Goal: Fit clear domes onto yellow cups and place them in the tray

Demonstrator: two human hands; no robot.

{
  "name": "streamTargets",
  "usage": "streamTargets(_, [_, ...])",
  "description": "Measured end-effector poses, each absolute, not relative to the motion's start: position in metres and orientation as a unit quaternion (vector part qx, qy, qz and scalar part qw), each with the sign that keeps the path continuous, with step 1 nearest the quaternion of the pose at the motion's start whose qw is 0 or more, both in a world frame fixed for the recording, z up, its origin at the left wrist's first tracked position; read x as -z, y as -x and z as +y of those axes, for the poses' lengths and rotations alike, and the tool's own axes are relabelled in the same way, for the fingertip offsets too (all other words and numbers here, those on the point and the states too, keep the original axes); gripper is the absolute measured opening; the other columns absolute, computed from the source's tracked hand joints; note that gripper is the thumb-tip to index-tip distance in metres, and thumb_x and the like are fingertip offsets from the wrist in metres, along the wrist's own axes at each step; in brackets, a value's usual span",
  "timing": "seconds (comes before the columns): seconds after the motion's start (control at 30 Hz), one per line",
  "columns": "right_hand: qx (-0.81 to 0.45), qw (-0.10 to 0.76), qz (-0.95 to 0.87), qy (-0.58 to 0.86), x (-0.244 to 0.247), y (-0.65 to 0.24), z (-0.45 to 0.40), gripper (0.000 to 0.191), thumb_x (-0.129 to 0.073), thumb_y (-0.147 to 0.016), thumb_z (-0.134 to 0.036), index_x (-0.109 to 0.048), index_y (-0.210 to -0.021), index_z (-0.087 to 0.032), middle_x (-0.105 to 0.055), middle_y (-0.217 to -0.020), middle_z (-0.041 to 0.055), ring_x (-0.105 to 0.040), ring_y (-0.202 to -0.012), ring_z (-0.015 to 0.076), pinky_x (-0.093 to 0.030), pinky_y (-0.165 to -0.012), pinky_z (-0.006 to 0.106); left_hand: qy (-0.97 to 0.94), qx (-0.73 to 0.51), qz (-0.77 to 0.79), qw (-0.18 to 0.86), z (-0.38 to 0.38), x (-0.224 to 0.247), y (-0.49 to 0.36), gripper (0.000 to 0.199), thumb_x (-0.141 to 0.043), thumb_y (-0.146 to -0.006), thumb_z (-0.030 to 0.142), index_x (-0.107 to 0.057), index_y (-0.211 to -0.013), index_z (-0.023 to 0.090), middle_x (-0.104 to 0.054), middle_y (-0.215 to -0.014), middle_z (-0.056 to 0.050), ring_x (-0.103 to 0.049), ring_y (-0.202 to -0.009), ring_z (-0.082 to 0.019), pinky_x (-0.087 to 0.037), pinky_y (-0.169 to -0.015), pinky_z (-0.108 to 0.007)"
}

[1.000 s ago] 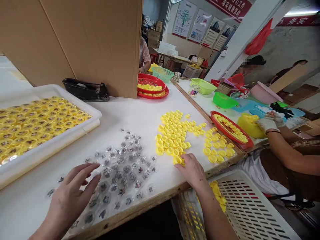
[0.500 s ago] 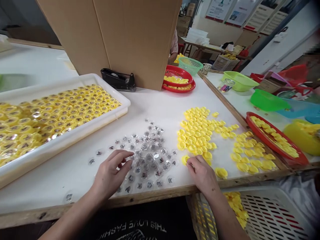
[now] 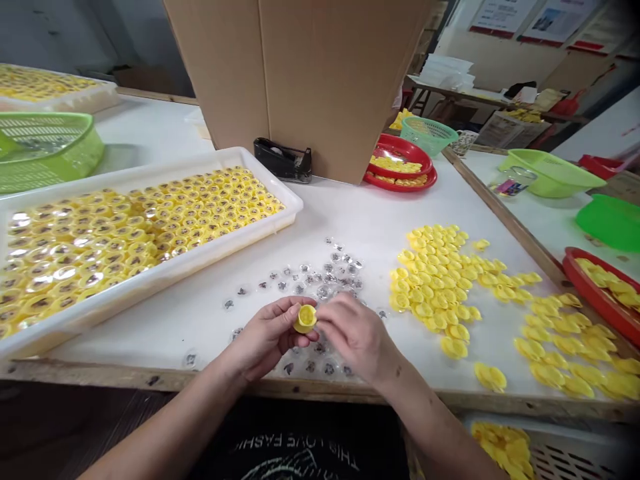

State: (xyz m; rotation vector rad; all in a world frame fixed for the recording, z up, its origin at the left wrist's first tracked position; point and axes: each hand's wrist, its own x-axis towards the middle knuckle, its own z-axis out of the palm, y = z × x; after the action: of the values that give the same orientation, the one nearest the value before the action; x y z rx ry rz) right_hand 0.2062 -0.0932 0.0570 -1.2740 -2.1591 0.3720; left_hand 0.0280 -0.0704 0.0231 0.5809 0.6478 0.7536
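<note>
My left hand [image 3: 267,337] holds a small round yellow plastic cap [image 3: 305,320] between thumb and fingers, its hollow side facing up towards me. Curled together, the fingers of my right hand [image 3: 357,337] pinch at the cap's right edge; their tips are partly hidden. Under and behind both hands lie several clear round pieces [image 3: 325,291] with dark printed pictures. To the right spreads a pile of loose yellow caps [image 3: 435,280], with one lone cap [image 3: 490,377] near the table's front edge.
A white tray [image 3: 280,221] of filled yellow caps stands left. Behind are a black tape dispenser [image 3: 283,160], a tall cardboard box [image 3: 310,87] and red plates [image 3: 430,180]. A green basket [image 3: 50,170] sits far left. A wooden strip [image 3: 505,210] runs along the right.
My right hand has moved left from the yellow pile to my left hand. A yellow cap is now held between them. The view has turned left, showing more of the tray and a green basket.
</note>
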Motion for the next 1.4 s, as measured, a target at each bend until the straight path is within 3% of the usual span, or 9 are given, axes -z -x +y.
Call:
streamTargets(0.1, [-0.116, 0.279, -0.779, 0.549, -0.037, -0.219, -0.084, 0.012, -0.051, -0.088, -0.021, -0.06, -0.096, -0.019, -0.059, -0.089, 0.0051, -0.059, -0.08, 0.0168, -0.048, -0.069, 0.029, -0.252, -0.4, 0.328, 0.818, -0.065, -0.019, -0.017, 0.028, -0.064, -0.083, 0.029, -0.06, -0.106, 0.014, -0.065, -0.1, -0.012, -0.065, -0.072, -0.016, -0.051, -0.06, -0.022])
streamTargets(0.27, [-0.061, 0.124, -0.781, 0.609, -0.014, -0.216, -0.088, 0.012, -0.057, -0.084, -0.023, -0.062, -0.093, -0.018, -0.06, -0.083, 0.0077, -0.057, -0.078, 0.0229, -0.048, -0.068, 0.035, -0.23, -0.43, 0.329, 0.809, -0.057, -0.008, -0.009, 0.024, -0.064, -0.082, 0.026, -0.06, -0.104, 0.016, -0.065, -0.105, -0.011, -0.065, -0.069, -0.013, -0.05, -0.058, -0.019])
streamTargets(0.5, [-0.029, 0.031, -0.763, 0.645, -0.028, -0.243, -0.068, 0.023, -0.045, -0.093, -0.023, -0.062, -0.108, -0.023, -0.064, -0.092, 0.0045, -0.06, -0.085, 0.0164, -0.047, -0.073, 0.027, -0.208, -0.442, 0.307, 0.817, -0.054, 0.0, -0.008, 0.03, -0.062, -0.084, 0.023, -0.058, -0.112, 0.015, -0.067, -0.103, -0.014, -0.067, -0.077, -0.016, -0.055, -0.068, -0.02])
streamTargets(0.63, [0.036, -0.042, -0.704, 0.708, -0.034, -0.285, -0.029, 0.026, -0.042, -0.088, -0.008, -0.067, -0.092, -0.012, -0.064, -0.086, 0.0145, -0.061, -0.086, 0.0228, -0.044, -0.074, 0.033, -0.199, -0.44, 0.319, 0.816, -0.053, -0.001, -0.008, 0.031, -0.058, -0.087, 0.021, -0.056, -0.116, 0.013, -0.067, -0.103, -0.015, -0.068, -0.08, -0.017, -0.057, -0.07, -0.021])
streamTargets(0.73, [0.034, -0.091, -0.699, 0.709, -0.03, -0.296, -0.009, 0.025, -0.044, -0.081, 0.001, -0.067, -0.081, -0.011, -0.064, -0.081, 0.0152, -0.062, -0.082, 0.0235, -0.042, -0.071, 0.032, -0.196, -0.439, 0.322, 0.816, -0.054, -0.002, -0.009, 0.033, -0.058, -0.086, 0.018, -0.055, -0.118, 0.013, -0.067, -0.103, -0.015, -0.069, -0.082, -0.017, -0.057, -0.071, -0.02])
streamTargets(0.9, [0.022, -0.119, -0.699, 0.704, -0.02, -0.29, -0.002, 0.027, -0.044, -0.08, 0.002, -0.066, -0.086, -0.012, -0.063, -0.08, 0.0138, -0.064, -0.078, 0.0232, -0.039, -0.064, 0.029, -0.179, -0.44, 0.316, 0.822, -0.054, -0.001, -0.009, 0.033, -0.058, -0.085, 0.014, -0.055, -0.118, 0.012, -0.068, -0.102, -0.015, -0.069, -0.083, -0.018, -0.057, -0.073, -0.021])
streamTargets(1.13, [-0.001, -0.119, -0.691, 0.713, -0.03, -0.309, -0.018, 0.03, -0.045, -0.085, -0.009, -0.065, -0.105, -0.02, -0.064, -0.099, 0.0097, -0.062, -0.085, 0.0191, -0.038, -0.064, 0.027, -0.168, -0.424, 0.319, 0.831, -0.053, -0.002, -0.009, 0.03, -0.055, -0.086, 0.011, -0.055, -0.116, 0.01, -0.067, -0.103, -0.017, -0.069, -0.081, -0.019, -0.057, -0.071, -0.02])
streamTargets(1.3, [0.002, -0.146, -0.653, 0.743, -0.049, -0.33, -0.019, 0.03, -0.042, -0.085, -0.013, -0.066, -0.102, -0.022, -0.068, -0.094, 0.0073, -0.063, -0.081, 0.0205, -0.036, -0.059, 0.028, -0.171, -0.423, 0.321, 0.83, -0.053, -0.003, -0.009, 0.028, -0.054, -0.087, 0.011, -0.056, -0.114, 0.01, -0.068, -0.1, -0.016, -0.069, -0.077, -0.018, -0.057, -0.067, -0.02])
streamTargets(1.4, [-0.011, -0.173, -0.661, 0.73, -0.05, -0.327, -0.016, 0.023, -0.047, -0.081, -0.012, -0.067, -0.09, -0.021, -0.068, -0.086, 0.0067, -0.062, -0.076, 0.0203, -0.034, -0.057, 0.027, -0.173, -0.425, 0.319, 0.829, -0.053, -0.003, -0.008, 0.028, -0.053, -0.087, 0.011, -0.056, -0.114, 0.01, -0.068, -0.099, -0.016, -0.069, -0.078, -0.018, -0.057, -0.068, -0.02])
